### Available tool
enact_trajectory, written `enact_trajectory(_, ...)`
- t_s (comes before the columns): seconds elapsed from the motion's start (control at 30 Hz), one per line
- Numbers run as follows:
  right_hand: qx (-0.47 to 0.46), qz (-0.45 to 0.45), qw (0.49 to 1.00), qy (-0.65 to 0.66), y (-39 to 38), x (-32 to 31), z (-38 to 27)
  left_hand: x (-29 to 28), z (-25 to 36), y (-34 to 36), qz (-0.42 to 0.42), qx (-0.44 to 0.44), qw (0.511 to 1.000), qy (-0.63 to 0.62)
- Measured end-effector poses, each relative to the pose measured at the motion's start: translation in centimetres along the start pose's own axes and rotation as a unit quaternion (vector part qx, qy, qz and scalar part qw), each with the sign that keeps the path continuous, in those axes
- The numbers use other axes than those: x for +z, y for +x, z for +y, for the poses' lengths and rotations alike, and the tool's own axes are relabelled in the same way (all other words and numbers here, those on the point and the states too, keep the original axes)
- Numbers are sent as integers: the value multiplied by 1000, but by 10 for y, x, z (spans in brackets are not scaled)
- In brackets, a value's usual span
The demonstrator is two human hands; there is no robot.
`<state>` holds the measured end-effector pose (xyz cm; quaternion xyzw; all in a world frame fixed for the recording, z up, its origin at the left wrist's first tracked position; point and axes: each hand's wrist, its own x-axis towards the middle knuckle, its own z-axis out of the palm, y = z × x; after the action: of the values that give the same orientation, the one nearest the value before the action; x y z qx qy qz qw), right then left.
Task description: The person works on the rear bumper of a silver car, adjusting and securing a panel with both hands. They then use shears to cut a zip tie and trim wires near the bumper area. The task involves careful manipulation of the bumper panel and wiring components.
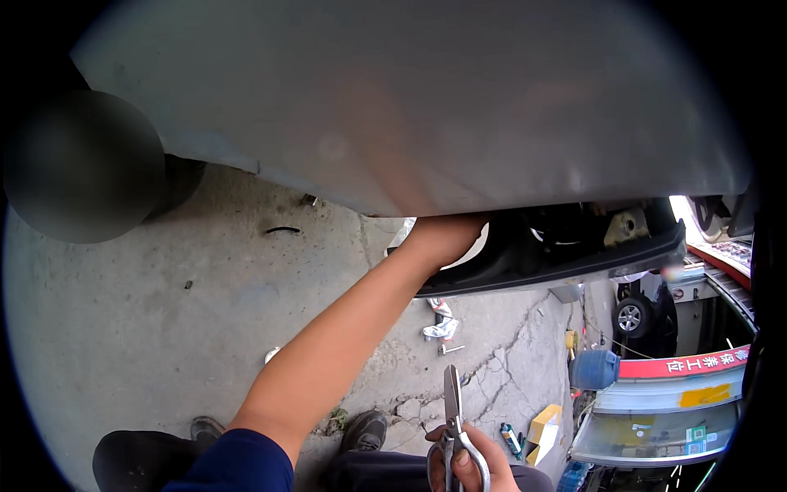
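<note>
My left arm stretches up to a grey car body panel (393,98). My left hand (451,236) reaches in under its lower edge, above a black plastic trim piece (525,277); the fingers are hidden behind the panel. A metal bracket (627,227) shows in the gap to the right. Low in the view, my right hand (484,467) is closed round the handles of metal scissors (453,398). Their blades point upward, pressed together or nearly so, and touch nothing.
Below lies cracked concrete (246,303) with my shoe (366,430) on it. A crumpled rag (441,321) and a small metal tool (451,349) lie beneath the trim. To the right are a yellow box (543,430), green bottles (511,440), a blue barrel (595,370) and a car wheel (633,316).
</note>
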<state>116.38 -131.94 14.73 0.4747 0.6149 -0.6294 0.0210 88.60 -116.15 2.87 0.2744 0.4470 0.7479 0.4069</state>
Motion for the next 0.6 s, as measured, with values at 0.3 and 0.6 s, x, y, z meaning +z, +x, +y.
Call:
enact_trajectory(0.3, 1, 10, 1000, -12, -6, 9, -1, 0, -30, 46, -163, 13, 947, -277)
enact_trajectory(0.6, 13, 27, 1000, 8, -13, 11, 9, 23, -12, 25, -134, -30, 959, -246)
